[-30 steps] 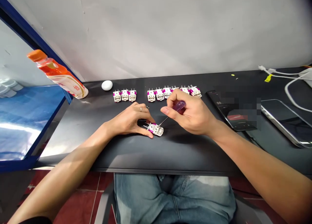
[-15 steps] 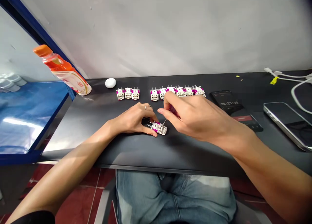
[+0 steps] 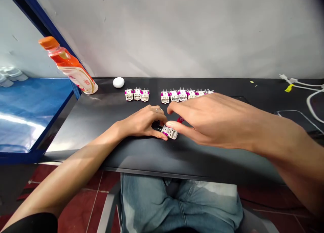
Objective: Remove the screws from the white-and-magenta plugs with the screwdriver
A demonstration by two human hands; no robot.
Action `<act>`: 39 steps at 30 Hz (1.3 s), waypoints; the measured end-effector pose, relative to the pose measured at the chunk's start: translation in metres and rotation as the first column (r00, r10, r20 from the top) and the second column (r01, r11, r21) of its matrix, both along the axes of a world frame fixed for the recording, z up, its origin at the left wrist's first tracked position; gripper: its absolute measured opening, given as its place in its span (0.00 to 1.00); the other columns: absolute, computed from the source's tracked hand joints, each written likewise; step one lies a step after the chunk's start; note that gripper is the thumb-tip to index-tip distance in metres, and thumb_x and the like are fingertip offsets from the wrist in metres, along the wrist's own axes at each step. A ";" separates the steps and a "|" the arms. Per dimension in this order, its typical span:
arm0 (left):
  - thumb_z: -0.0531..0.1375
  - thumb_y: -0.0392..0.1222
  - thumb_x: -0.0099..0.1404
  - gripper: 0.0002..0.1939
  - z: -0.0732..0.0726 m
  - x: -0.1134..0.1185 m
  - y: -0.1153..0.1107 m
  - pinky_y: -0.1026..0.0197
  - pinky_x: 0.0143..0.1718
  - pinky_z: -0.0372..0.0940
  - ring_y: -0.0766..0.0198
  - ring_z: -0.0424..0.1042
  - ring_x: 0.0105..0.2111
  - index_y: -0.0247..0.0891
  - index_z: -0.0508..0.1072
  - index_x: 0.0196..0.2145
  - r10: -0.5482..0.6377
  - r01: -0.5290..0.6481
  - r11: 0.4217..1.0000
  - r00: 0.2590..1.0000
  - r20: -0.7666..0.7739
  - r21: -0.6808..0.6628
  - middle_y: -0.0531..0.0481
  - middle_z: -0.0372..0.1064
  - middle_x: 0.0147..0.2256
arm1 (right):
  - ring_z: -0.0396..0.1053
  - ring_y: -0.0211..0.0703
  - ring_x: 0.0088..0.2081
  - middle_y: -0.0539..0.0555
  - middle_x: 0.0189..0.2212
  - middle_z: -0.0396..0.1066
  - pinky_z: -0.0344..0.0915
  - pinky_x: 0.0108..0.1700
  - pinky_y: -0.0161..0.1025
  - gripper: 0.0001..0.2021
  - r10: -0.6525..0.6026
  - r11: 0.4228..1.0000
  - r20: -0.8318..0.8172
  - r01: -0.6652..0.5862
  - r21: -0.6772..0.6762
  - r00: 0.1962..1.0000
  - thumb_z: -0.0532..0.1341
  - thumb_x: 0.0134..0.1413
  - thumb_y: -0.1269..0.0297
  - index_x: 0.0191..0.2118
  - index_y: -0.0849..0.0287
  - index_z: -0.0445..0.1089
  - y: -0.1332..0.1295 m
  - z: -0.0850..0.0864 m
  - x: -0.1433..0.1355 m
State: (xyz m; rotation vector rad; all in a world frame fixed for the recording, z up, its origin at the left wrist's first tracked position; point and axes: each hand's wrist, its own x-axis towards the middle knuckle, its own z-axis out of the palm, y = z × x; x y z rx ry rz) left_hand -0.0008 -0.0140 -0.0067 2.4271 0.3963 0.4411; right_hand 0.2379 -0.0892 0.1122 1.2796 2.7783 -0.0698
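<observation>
A small white-and-purple plug core (image 3: 169,131) with metal prongs lies tilted on the dark table. My left hand (image 3: 141,122) grips it from the left between thumb and fingers, with the prongs pointing into the hand. Over its right side reaches my right hand (image 3: 202,120), the thumb tip at the plug core's upper edge. Tucked under the right fingers is a red-handled screwdriver (image 3: 180,119); its tip is hidden. Behind the hands stand similar plug cores, a group of three (image 3: 137,94) at left and a longer row (image 3: 182,95) at right, partly covered by my right hand.
An orange drink bottle (image 3: 73,69) and a white egg-shaped object (image 3: 118,82) stand at the back left. White cables (image 3: 301,82) lie at the far right. A phone (image 3: 301,115) there is mostly hidden behind my right arm. The table's front edge (image 3: 162,175) runs above my lap.
My right hand has lowered and its thumb has come onto the plug core. The screwdriver's thin shaft no longer shows, while its red handle does. My left hand keeps its grip.
</observation>
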 end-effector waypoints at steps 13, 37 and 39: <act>0.75 0.63 0.73 0.24 -0.002 -0.001 0.001 0.53 0.52 0.69 0.48 0.81 0.49 0.40 0.87 0.51 -0.014 0.014 0.999 1.000 0.001 0.040 0.41 0.86 0.48 | 0.54 0.42 0.22 0.53 0.26 0.75 0.43 0.33 0.47 0.07 0.114 0.993 0.029 -0.114 -0.002 0.993 0.61 0.69 0.70 0.39 0.56 0.76 0.005 0.000 0.003; 0.75 0.62 0.74 0.23 -0.001 -0.001 0.000 0.51 0.52 0.69 0.48 0.81 0.49 0.39 0.86 0.51 -0.023 0.022 0.999 1.000 0.010 0.041 0.41 0.85 0.47 | 0.57 0.42 0.21 0.49 0.22 0.69 0.45 0.33 0.45 0.06 0.134 0.991 -0.014 -0.134 0.004 0.991 0.63 0.74 0.63 0.42 0.55 0.77 0.004 0.003 0.010; 0.75 0.62 0.74 0.23 -0.001 -0.001 0.000 0.50 0.52 0.70 0.48 0.81 0.48 0.39 0.86 0.52 -0.019 0.018 0.999 1.000 0.023 0.045 0.41 0.85 0.47 | 0.62 0.43 0.24 0.51 0.26 0.74 0.47 0.33 0.44 0.06 0.187 0.982 -0.018 -0.187 -0.005 0.982 0.61 0.72 0.69 0.43 0.54 0.77 0.004 0.003 0.012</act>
